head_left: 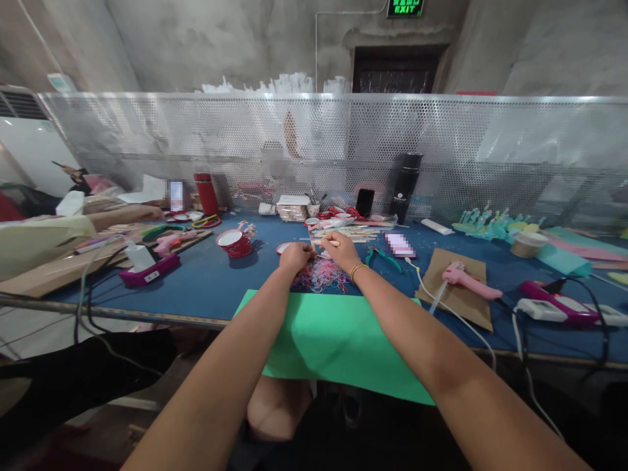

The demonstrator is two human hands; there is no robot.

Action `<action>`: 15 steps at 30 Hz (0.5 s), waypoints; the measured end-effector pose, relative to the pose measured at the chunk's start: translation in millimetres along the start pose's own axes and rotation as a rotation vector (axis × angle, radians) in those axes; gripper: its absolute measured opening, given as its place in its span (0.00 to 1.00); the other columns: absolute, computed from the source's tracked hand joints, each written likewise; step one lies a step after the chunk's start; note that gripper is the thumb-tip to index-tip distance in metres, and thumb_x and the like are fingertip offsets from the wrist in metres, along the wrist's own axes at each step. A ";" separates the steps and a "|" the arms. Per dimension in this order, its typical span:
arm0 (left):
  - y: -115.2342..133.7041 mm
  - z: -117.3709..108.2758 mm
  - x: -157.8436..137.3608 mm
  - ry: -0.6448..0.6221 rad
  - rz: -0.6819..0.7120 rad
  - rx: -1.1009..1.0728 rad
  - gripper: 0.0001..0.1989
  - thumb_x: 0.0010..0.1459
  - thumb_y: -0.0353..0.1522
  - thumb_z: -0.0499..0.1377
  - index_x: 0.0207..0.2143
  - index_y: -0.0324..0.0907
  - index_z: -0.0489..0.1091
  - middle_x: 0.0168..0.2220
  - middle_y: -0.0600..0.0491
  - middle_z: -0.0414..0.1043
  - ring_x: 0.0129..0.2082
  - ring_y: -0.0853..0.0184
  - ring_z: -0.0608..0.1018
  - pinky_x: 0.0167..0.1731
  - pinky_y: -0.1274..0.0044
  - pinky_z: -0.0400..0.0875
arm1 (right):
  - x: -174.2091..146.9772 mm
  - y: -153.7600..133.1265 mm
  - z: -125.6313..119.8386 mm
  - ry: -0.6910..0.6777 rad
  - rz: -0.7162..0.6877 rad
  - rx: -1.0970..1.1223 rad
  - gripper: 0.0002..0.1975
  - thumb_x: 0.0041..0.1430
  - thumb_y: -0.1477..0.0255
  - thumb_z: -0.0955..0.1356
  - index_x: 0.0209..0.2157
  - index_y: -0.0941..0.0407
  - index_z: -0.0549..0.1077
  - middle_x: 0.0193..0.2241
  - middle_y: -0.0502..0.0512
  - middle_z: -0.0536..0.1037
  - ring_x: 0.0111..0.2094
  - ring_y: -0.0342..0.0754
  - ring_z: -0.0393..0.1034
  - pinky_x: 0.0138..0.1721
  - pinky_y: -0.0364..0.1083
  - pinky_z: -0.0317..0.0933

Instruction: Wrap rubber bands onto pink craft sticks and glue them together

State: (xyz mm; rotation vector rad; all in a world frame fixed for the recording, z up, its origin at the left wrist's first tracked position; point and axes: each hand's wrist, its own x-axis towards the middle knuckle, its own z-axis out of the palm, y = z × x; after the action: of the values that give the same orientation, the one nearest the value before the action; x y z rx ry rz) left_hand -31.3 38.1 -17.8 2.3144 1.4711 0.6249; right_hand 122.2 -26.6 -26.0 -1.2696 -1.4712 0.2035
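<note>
My left hand (296,257) is closed in a pinch over a tangled heap of pink, purple and blue yarn strands (328,276). Close beside it, my right hand (342,250), with a gold bracelet at the wrist, is also pinched shut. Whatever lies between the fingertips of either hand is too small to make out. Thin pale sticks (356,232) lie just beyond the hands. A green sheet (338,337) hangs over the table's front edge under my forearms. Teal pliers (384,260) rest to the right of my right hand.
A stack of red-rimmed round pieces (234,243) stands at left. On the right, a pink glue gun (471,280) lies on cardboard (454,304), with cables running off the edge. A black bottle (406,188) stands at the back. Another person's arm (125,216) reaches in from the left.
</note>
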 end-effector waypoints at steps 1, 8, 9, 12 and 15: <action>0.0 0.0 0.2 0.001 0.000 0.004 0.13 0.53 0.41 0.59 0.32 0.44 0.78 0.28 0.54 0.77 0.26 0.71 0.72 0.26 0.81 0.59 | 0.1 0.5 -0.1 -0.001 0.008 0.000 0.08 0.55 0.65 0.64 0.27 0.53 0.72 0.26 0.48 0.78 0.29 0.45 0.71 0.34 0.43 0.63; 1.1 -0.5 -0.7 0.006 -0.003 0.007 0.13 0.53 0.41 0.59 0.31 0.43 0.78 0.28 0.54 0.77 0.25 0.71 0.71 0.25 0.80 0.58 | -0.9 -0.9 -2.7 0.027 0.035 0.024 0.09 0.55 0.64 0.64 0.27 0.53 0.72 0.27 0.48 0.78 0.29 0.46 0.71 0.33 0.43 0.63; 1.5 -0.7 -1.1 0.011 -0.004 0.008 0.13 0.52 0.41 0.59 0.31 0.43 0.78 0.28 0.54 0.77 0.25 0.71 0.72 0.25 0.80 0.58 | -1.0 -2.0 -2.1 0.021 0.011 0.022 0.09 0.55 0.64 0.64 0.27 0.53 0.72 0.27 0.48 0.78 0.30 0.45 0.71 0.33 0.43 0.63; 2.0 -1.1 -1.5 0.012 -0.001 0.014 0.13 0.53 0.41 0.59 0.32 0.43 0.78 0.29 0.54 0.77 0.26 0.71 0.72 0.26 0.81 0.58 | -0.5 -2.8 -0.3 -0.005 -0.028 0.011 0.09 0.55 0.65 0.63 0.27 0.53 0.72 0.27 0.48 0.78 0.31 0.46 0.71 0.35 0.43 0.62; 1.4 -0.6 -0.5 0.006 -0.004 0.024 0.13 0.53 0.42 0.59 0.32 0.43 0.78 0.29 0.54 0.77 0.26 0.71 0.72 0.26 0.81 0.59 | 0.7 0.0 -1.4 0.005 -0.004 0.008 0.09 0.55 0.65 0.63 0.27 0.53 0.72 0.27 0.48 0.78 0.30 0.46 0.71 0.35 0.43 0.63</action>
State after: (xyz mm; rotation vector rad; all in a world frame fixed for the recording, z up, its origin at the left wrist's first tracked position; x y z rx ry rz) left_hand -30.7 37.1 -16.7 2.3292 1.4933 0.6174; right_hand 123.5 -26.8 -25.1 -1.2598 -1.4669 0.2028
